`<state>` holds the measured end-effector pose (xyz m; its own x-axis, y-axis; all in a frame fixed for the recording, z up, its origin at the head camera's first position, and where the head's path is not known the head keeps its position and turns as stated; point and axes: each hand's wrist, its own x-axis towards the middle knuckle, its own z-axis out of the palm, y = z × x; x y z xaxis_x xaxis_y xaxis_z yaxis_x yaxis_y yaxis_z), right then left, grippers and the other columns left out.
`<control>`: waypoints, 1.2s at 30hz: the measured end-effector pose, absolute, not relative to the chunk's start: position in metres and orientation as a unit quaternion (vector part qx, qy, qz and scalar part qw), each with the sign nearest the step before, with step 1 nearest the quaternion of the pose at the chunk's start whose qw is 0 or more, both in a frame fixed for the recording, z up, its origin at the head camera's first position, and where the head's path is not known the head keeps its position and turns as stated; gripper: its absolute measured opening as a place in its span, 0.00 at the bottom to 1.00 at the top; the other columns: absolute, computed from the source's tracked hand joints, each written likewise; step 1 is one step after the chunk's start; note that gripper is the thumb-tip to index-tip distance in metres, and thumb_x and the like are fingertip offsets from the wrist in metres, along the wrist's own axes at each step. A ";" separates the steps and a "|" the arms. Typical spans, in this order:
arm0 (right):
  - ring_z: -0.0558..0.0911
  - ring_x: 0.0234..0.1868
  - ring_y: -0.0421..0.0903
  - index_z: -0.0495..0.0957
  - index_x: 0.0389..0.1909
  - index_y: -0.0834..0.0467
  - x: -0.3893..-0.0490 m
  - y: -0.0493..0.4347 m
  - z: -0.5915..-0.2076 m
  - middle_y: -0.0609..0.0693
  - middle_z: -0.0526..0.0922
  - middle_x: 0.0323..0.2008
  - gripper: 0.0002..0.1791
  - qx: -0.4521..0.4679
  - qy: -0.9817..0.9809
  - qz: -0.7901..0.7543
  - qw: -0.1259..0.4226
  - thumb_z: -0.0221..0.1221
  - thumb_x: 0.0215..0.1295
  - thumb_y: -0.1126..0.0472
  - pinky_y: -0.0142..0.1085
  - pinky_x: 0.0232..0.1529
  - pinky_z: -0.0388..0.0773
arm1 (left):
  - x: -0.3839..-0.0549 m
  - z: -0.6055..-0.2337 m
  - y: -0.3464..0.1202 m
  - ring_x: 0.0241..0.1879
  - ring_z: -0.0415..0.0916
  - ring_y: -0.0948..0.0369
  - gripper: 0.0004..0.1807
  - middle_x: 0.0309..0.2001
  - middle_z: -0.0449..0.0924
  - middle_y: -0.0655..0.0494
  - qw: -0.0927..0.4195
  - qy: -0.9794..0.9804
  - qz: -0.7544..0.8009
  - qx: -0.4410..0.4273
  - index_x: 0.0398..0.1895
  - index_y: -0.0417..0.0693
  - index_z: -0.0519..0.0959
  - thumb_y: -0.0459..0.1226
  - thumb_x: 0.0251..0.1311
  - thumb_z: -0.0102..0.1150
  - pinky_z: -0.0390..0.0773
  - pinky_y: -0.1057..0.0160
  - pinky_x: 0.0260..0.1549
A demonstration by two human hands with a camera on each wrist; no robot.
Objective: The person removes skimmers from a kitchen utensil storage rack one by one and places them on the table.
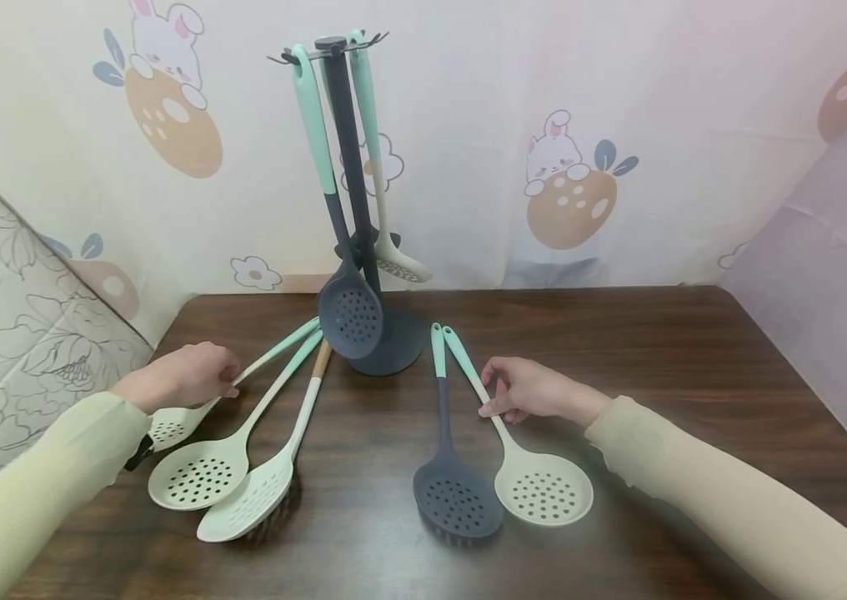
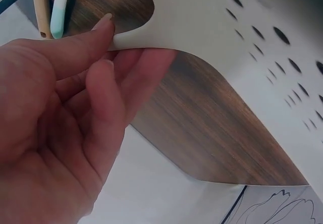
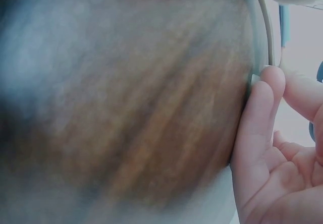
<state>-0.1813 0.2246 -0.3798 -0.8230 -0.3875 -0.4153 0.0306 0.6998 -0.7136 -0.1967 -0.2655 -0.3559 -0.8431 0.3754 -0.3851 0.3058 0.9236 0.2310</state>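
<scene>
cream skimmer under right hand

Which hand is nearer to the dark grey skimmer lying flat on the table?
Right. The right hand pinches the cream skimmer's handle, just beside the dark grey skimmer. The left hand is across the table, holding another cream skimmer.
</scene>
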 end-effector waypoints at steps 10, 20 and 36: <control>0.78 0.22 0.45 0.71 0.49 0.60 -0.183 0.223 -0.380 0.53 0.78 0.24 0.27 -0.101 0.880 -0.371 0.279 0.75 0.53 0.59 0.39 0.28 0.80 | -0.196 -0.350 -0.267 0.19 0.71 0.62 0.10 0.19 0.75 0.57 0.242 0.955 0.069 0.160 0.24 0.49 0.76 0.34 0.61 0.65 0.68 0.61 0.20; 0.77 0.22 0.45 0.72 0.49 0.60 -0.182 0.224 -0.382 0.53 0.77 0.24 0.27 -0.100 0.879 -0.372 0.281 0.75 0.54 0.59 0.38 0.28 0.79 | -0.199 -0.346 -0.262 0.18 0.65 0.62 0.17 0.17 0.67 0.59 0.255 0.951 0.050 0.169 0.19 0.50 0.70 0.33 0.60 0.67 0.64 0.63 0.20; 0.78 0.22 0.45 0.72 0.49 0.60 -0.183 0.224 -0.382 0.53 0.78 0.24 0.26 -0.099 0.881 -0.366 0.282 0.74 0.54 0.59 0.38 0.28 0.79 | -0.196 -0.352 -0.260 0.16 0.68 0.63 0.14 0.17 0.73 0.57 0.278 0.947 0.061 0.152 0.20 0.47 0.73 0.34 0.62 0.66 0.66 0.64 0.20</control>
